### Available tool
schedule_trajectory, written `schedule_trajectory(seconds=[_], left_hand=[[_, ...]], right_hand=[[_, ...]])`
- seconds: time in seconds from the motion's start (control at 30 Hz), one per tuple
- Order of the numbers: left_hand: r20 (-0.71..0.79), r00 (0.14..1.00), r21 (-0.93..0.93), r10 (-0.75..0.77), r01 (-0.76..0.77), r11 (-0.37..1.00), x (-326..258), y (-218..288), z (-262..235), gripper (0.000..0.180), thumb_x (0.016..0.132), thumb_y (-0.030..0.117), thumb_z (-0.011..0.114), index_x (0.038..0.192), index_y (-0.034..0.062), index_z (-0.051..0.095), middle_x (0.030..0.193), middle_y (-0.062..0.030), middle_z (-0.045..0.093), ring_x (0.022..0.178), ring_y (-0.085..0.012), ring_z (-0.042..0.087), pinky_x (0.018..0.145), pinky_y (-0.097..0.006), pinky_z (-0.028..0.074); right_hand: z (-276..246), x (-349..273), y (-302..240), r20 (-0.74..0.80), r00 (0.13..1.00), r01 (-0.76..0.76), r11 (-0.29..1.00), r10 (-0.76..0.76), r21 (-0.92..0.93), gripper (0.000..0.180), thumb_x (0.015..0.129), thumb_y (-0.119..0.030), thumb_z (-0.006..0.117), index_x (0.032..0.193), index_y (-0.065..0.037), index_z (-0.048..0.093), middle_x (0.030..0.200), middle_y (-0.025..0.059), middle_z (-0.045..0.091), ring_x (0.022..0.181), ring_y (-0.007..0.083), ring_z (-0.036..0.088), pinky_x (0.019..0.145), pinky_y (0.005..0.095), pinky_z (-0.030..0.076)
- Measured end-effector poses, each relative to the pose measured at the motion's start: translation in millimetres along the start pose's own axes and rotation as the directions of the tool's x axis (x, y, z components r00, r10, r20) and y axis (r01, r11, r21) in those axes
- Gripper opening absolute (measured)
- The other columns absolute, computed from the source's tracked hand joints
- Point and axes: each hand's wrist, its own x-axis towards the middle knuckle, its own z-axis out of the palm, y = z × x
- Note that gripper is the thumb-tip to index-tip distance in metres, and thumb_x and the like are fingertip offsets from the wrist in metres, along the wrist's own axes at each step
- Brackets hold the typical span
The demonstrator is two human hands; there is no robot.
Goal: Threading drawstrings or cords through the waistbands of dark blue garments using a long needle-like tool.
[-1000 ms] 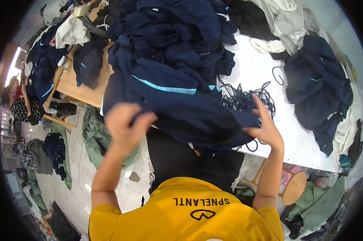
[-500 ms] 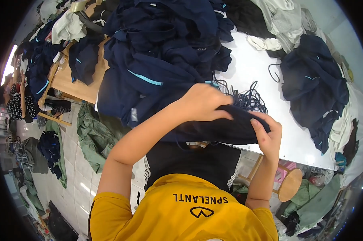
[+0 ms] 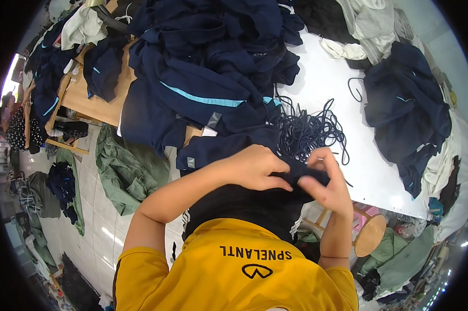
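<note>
A navy garment [image 3: 226, 147] with a small grey patch lies across the table's near edge, its right end gathered up between my hands. My left hand [image 3: 257, 168] is closed on the bunched cloth, thumb and forefinger pinching it. My right hand [image 3: 328, 184] has the garment's right end between its thumb and bent fingers, slightly blurred. Just beyond my hands lies a tangle of thin navy cords [image 3: 309, 129]. Behind the garment rises a large heap of navy garments [image 3: 208, 67], one showing a light-blue stripe. Part of the held cloth is hidden by my fingers.
The white tabletop [image 3: 343, 93] carries another navy garment [image 3: 407, 109] at the right, with white and grey cloth behind. A wooden table [image 3: 102, 96] stands at the left. Green cloth [image 3: 128, 171] lies on the tiled floor, and a round wooden stool [image 3: 370, 236] stands below right.
My right hand has moved left and closer to my left hand. The garment's stretched edge is now bunched between them. More of the cord tangle and the light-blue stripe shows.
</note>
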Motion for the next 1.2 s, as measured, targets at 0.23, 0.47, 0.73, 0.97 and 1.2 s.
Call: schedule_trajectory(seconds=[0.23,0.47,0.73,0.97,1.2], left_hand=[[-0.282,0.959,0.014,-0.001,0.005,1.000,-0.7,-1.1,9.7,0.012,0.071,0.018,0.067,0.074,0.0067,0.066,0.062,-0.0104,0.061,0.057,-0.0304,0.060,0.051,-0.039,0.043],[-0.367,0.930,-0.072,-0.010,-0.018,0.997,-5.2,-6.3,25.8,0.015,0.066,0.011,0.068,0.079,0.0029,0.065,0.061,-0.0124,0.058,0.056,-0.0295,0.059,0.051,-0.037,0.043],[-0.647,0.740,0.562,0.183,0.300,0.771,-62.3,-52.2,-70.1,0.016,0.073,0.023,0.075,0.078,0.0084,0.072,0.072,-0.0055,0.069,0.061,-0.0207,0.065,0.057,-0.029,0.045],[-0.338,0.835,0.590,0.433,-0.170,0.789,0.9,-8.7,-23.8,0.018,0.061,0.022,0.075,0.074,0.0139,0.064,0.061,0.0017,0.057,0.058,-0.0174,0.058,0.057,-0.030,0.041],[-0.155,0.988,-0.018,-0.021,0.019,1.000,-19.9,-1.6,-3.0,0.022,0.083,0.030,0.066,0.097,0.0132,0.069,0.071,-0.0094,0.065,0.063,-0.0275,0.063,0.057,-0.034,0.046]], right_hand=[[7.5,16.8,-13.4,0.135,0.951,0.308,0.840,-0.277,-0.447,0.085,0.061,-0.014,0.084,0.137,-0.013,0.046,0.106,0.0128,0.064,0.091,0.0290,0.064,0.078,0.0337,0.051],[19.7,19.3,-8.5,0.082,0.996,0.008,0.943,0.020,-0.333,0.110,0.060,-0.010,0.086,0.150,-0.012,0.022,0.103,0.0111,0.068,0.086,0.0204,0.066,0.079,0.0275,0.049],[-10.8,-17.3,25.4,-0.068,0.957,-0.290,0.942,0.283,-0.170,0.100,0.065,0.000,0.080,0.149,-0.008,0.024,0.108,0.0189,0.064,0.082,0.0184,0.067,0.073,0.0237,0.051],[19.1,21.3,-9.8,0.030,0.901,0.362,0.712,-0.432,-0.601,0.089,0.060,-0.027,0.087,0.137,-0.007,0.046,0.141,0.0218,0.041,0.125,0.0368,0.047,0.101,0.0376,0.041],[17.6,15.2,-11.7,0.208,0.978,0.076,0.893,0.020,-0.443,0.040,0.073,-0.019,0.079,0.108,-0.004,0.067,0.086,0.0140,0.070,0.075,0.0250,0.069,0.068,0.0262,0.052]])
